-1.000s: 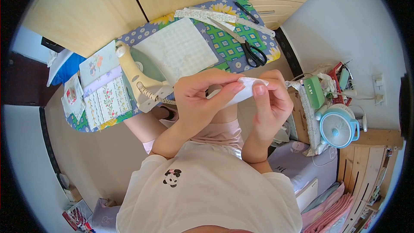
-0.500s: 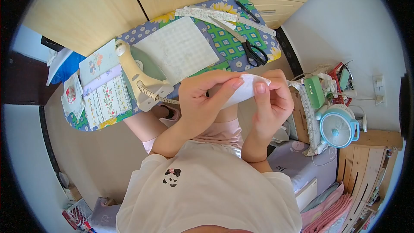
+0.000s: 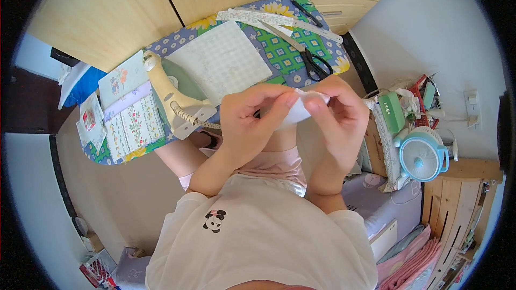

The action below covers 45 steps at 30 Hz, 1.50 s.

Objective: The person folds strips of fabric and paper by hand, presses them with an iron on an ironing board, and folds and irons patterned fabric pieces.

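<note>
A small piece of white cloth point(image 3: 297, 111) is stretched between my two hands, above my lap. My left hand point(image 3: 250, 115) pinches its left part between thumb and fingers. On the other side, my right hand point(image 3: 341, 115) grips the upper right edge, its thumb pressed on the cloth. Beyond the hands, a white checked sheet point(image 3: 220, 59) lies on the patterned ironing board point(image 3: 282, 56). Black-handled scissors point(image 3: 312, 63) rest open on the board, just above my right hand. The cream iron point(image 3: 172, 94) is to the left of the sheet.
Floral fabric pieces point(image 3: 134, 121) lie at the board's left end. A metal ruler point(image 3: 322, 33), patterned strips point(image 3: 258, 19) and a black pen point(image 3: 306, 13) are at its far edge. On the right are a green clock point(image 3: 392, 114) and a blue-rimmed pot point(image 3: 422, 154).
My right hand has shifted slightly up and turned, with its fingers now higher over the cloth's edge. The cloth's upper edge is bunched more between my hands.
</note>
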Motion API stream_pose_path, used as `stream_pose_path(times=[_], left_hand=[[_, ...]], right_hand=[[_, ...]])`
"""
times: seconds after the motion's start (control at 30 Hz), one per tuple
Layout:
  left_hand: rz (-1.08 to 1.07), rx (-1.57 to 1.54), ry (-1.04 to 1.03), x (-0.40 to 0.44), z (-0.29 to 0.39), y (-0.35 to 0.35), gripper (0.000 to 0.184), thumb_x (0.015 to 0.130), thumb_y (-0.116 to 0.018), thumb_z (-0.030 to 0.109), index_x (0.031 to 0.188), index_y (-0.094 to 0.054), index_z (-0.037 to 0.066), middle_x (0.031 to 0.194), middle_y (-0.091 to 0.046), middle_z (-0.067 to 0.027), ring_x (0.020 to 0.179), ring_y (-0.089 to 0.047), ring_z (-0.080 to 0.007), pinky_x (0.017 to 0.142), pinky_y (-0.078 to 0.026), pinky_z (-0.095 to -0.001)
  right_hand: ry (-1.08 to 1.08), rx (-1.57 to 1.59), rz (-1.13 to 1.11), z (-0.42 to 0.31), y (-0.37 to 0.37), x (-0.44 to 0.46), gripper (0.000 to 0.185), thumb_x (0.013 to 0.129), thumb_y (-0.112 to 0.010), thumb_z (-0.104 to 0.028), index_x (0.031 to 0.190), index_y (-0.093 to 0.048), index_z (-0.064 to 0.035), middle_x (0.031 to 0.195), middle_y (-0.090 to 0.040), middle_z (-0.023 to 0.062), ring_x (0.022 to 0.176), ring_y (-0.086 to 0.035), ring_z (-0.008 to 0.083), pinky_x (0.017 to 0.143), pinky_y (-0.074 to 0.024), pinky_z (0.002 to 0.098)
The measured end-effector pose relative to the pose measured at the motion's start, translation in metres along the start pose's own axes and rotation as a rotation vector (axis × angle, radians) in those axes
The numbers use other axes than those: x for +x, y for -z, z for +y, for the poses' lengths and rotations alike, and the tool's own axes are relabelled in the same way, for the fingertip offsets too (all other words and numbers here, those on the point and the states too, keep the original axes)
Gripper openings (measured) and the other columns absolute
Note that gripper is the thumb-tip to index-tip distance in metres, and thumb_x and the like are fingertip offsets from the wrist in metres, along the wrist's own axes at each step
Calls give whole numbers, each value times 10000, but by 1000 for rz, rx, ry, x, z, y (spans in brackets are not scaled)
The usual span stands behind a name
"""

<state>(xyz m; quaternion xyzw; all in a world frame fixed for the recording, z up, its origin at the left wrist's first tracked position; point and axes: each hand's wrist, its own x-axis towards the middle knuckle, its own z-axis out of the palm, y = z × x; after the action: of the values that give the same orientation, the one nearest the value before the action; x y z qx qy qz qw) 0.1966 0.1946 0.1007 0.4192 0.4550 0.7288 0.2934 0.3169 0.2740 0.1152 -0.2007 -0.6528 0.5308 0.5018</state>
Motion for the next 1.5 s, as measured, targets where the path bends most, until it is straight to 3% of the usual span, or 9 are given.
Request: stream_pose_path(times=[0.17, 0.33, 0.87, 0.93, 1.07, 1.17, 1.23, 1.43, 1.5], left_hand=[[19, -188, 61, 6, -1, 0, 183, 809, -643, 25, 983, -623, -32, 900, -658, -70, 822, -611, -103, 720, -488, -227], [-297, -218, 258, 10, -4, 10, 269, 768, -677, -1, 1029, -619, -29, 920, -657, -68, 881, -608, -128, 778, -483, -262], [-217, -304, 333, 5, -4, 11, 249, 762, -686, 1, 994, -613, -53, 894, -659, -110, 793, -637, -150, 722, -519, -273], [-156, -272, 375, -2, -11, 16, 219, 766, -682, -1, 970, -623, -52, 841, -662, -99, 740, -624, -122, 660, -499, -243], [-120, -436, 330, -9, -8, 16, 154, 758, -695, 10, 896, -648, -41, 777, -661, -75, 707, -607, -92, 614, -469, -211], [-119, -197, 310, -12, -5, 15, 91, 742, -710, 18, 818, -675, -16, 752, -664, -53, 699, -603, -70, 606, -464, -200], [-66, 77, 55, -13, -1, 11, 123, 679, -730, -53, 770, -656, -17, 757, -669, -87, 716, -621, -120, 653, -482, -235], [3, 134, -72, -13, 4, 6, 120, 691, -761, 67, 769, -692, 7, 728, -679, -40, 645, -591, -56, 587, -440, -169], [-8, 158, -55, -15, 3, 8, 134, 666, -763, 11, 770, -679, 6, 750, -678, -62, 684, -607, -87, 629, -462, -200]], right_hand=[[-117, 59, -156, -11, 0, 21, 35, 775, -684, -37, 772, -655, -17, 671, -588, -11, 584, -475, 20, 495, -344, 174], [-180, -101, -328, -20, 1, 35, 58, 772, -692, -67, 774, -671, -13, 653, -601, 3, 572, -508, 26, 502, -390, 178], [-155, -72, -378, -28, -4, 51, 55, 793, -654, -42, 805, -675, 7, 661, -620, 28, 512, -511, 37, 411, -359, 176], [-4, -70, -316, -25, 1, 53, 52, 792, -656, -38, 820, -672, 4, 714, -632, 30, 552, -530, 43, 440, -386, 175], [-108, 231, -333, -18, 12, 55, 67, 792, -660, -45, 842, -667, -1, 742, -635, 27, 589, -538, 48, 491, -416, 178], [-17, 216, -351, -6, 17, 58, 80, 792, -661, -52, 854, -659, -2, 765, -636, 37, 607, -539, 58, 518, -428, 190], [86, 236, -322, 2, 17, 58, 77, 796, -657, -64, 839, -653, 0, 779, -635, 55, 619, -541, 74, 513, -420, 194], [188, 357, -337, 11, 18, 57, 106, 803, -658, -89, 826, -643, 13, 787, -627, 82, 625, -547, 108, 506, -419, 200], [160, 330, -320, 6, 18, 53, 102, 804, -657, -85, 828, -641, 13, 782, -624, 80, 620, -544, 107, 498, -417, 201]])
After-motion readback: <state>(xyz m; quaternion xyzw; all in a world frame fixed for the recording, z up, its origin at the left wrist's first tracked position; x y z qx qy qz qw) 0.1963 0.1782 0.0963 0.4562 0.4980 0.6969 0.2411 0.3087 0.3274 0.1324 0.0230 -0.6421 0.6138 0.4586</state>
